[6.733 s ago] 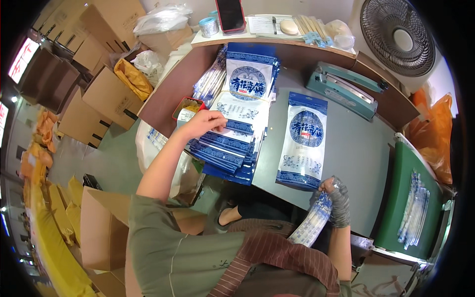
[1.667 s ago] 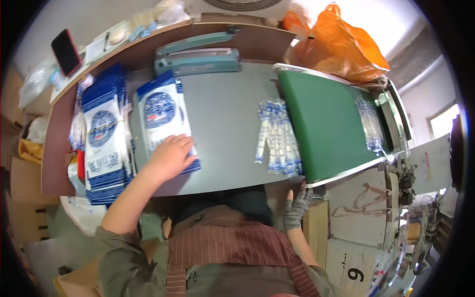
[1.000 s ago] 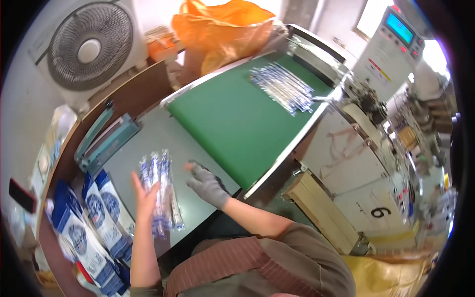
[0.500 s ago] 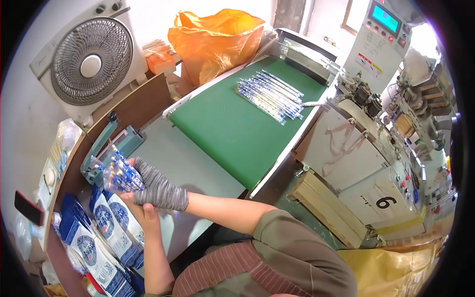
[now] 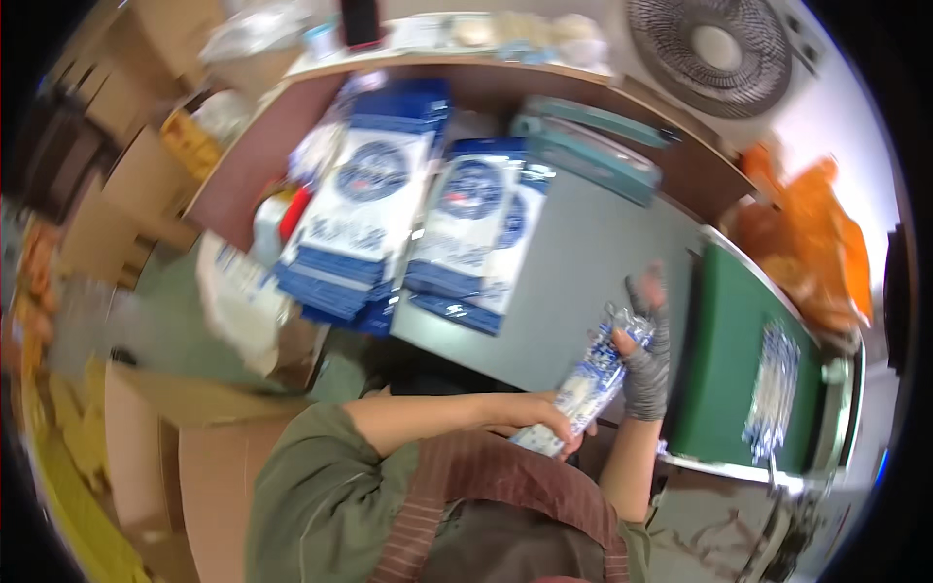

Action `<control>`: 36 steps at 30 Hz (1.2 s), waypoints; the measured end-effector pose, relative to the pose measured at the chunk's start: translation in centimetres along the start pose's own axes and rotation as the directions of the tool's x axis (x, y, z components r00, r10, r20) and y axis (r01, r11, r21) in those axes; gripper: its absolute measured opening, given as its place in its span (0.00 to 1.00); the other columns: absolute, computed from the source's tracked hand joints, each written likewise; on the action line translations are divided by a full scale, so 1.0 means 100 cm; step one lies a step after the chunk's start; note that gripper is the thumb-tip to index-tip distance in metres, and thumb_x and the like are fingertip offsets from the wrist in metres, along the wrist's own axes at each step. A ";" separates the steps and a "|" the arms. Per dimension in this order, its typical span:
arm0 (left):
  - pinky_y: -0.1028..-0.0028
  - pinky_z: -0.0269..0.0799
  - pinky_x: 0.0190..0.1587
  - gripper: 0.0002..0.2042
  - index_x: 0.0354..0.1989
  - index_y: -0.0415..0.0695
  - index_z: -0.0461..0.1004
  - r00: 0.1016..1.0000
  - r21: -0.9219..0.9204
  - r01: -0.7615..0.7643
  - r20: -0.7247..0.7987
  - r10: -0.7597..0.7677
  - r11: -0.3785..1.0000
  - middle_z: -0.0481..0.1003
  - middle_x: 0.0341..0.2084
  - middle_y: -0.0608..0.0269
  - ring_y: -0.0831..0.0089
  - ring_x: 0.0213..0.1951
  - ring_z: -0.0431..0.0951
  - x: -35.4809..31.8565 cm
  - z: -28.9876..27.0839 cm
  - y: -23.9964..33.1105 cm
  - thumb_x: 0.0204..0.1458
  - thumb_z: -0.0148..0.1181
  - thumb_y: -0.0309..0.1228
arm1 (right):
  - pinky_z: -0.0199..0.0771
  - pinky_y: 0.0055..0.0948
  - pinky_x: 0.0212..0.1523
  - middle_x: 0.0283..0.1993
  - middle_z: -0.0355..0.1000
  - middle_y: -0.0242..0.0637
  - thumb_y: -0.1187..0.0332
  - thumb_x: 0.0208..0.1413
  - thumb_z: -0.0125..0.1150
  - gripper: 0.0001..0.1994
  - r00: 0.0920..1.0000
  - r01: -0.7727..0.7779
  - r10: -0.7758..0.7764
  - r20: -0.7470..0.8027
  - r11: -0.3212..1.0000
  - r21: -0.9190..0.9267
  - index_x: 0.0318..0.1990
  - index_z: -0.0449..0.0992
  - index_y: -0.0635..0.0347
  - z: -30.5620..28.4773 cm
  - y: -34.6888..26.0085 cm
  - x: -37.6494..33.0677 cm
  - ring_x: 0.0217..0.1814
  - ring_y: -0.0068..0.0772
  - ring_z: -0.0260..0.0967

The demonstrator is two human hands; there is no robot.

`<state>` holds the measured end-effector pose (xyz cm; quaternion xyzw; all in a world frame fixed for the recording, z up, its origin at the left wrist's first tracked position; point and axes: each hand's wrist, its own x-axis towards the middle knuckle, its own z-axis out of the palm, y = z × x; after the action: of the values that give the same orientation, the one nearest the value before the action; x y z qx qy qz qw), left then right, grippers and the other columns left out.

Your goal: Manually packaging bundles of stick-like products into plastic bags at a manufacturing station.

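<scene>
In front of my body I hold a bundle of blue-and-white wrapped sticks (image 5: 591,379), which look like chopsticks, in a clear bag. It slants from lower left to upper right. My left hand (image 5: 546,418) is closed around its lower end. My right hand (image 5: 646,355), in a grey knitted fingerless glove, is at the upper end. Its thumb presses over the bundle, while the fingers stretch up beyond it, a little blurred. Left of the bundle, flat blue-and-white printed bags lie on the grey table (image 5: 573,257) in a large stack (image 5: 369,209) and a smaller stack (image 5: 466,219).
A teal hand sealer (image 5: 593,151) stands at the table's back, against a brown raised edge. To the right, a green conveyor belt (image 5: 714,360) carries more wrapped sticks (image 5: 775,389). Beyond are an orange sack (image 5: 812,228) and a fan (image 5: 714,49). Cardboard boxes (image 5: 233,476) stand at left.
The view has swung to the left. The bundle has come from near the sealer to close before my body. My left hand now grips its lower end, my right its upper end.
</scene>
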<state>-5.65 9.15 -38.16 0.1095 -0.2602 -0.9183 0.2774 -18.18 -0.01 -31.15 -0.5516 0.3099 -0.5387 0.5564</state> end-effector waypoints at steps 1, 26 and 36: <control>0.71 0.72 0.38 0.23 0.47 0.36 0.63 0.995 0.048 -0.030 -0.098 0.034 0.998 0.73 0.31 0.55 0.68 0.35 0.76 -0.007 0.002 -0.010 0.44 0.62 0.30 | 0.76 0.33 0.33 0.43 0.69 0.46 0.73 0.43 0.62 0.20 0.952 -0.285 0.267 0.148 0.951 0.123 0.47 0.67 0.63 -0.002 0.016 -0.004 0.31 0.32 0.70; 0.76 0.67 0.40 0.10 0.20 0.41 0.64 0.655 0.893 0.412 -0.153 0.740 -0.180 0.71 0.25 0.64 0.70 0.34 0.73 -0.309 -0.069 0.185 0.41 0.61 0.19 | 0.75 0.28 0.32 0.29 0.72 0.39 0.72 0.46 0.61 0.08 0.769 -0.612 0.543 0.336 0.778 0.141 0.33 0.70 0.61 0.059 0.062 -0.009 0.29 0.29 0.70; 0.83 0.65 0.34 0.08 0.37 0.37 0.73 0.615 0.754 0.526 -0.656 0.437 0.393 0.71 0.27 0.71 0.84 0.30 0.68 -0.308 -0.060 0.218 0.48 0.57 0.22 | 0.74 0.27 0.32 0.30 0.72 0.39 0.72 0.46 0.61 0.07 0.778 -0.607 0.541 0.320 0.778 0.162 0.33 0.70 0.61 0.053 0.057 -0.013 0.29 0.27 0.70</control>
<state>31.58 8.59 -29.66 0.6405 -0.5653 -0.4702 0.2218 -12.04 1.62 -35.80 -0.4176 0.3179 -0.3010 0.7962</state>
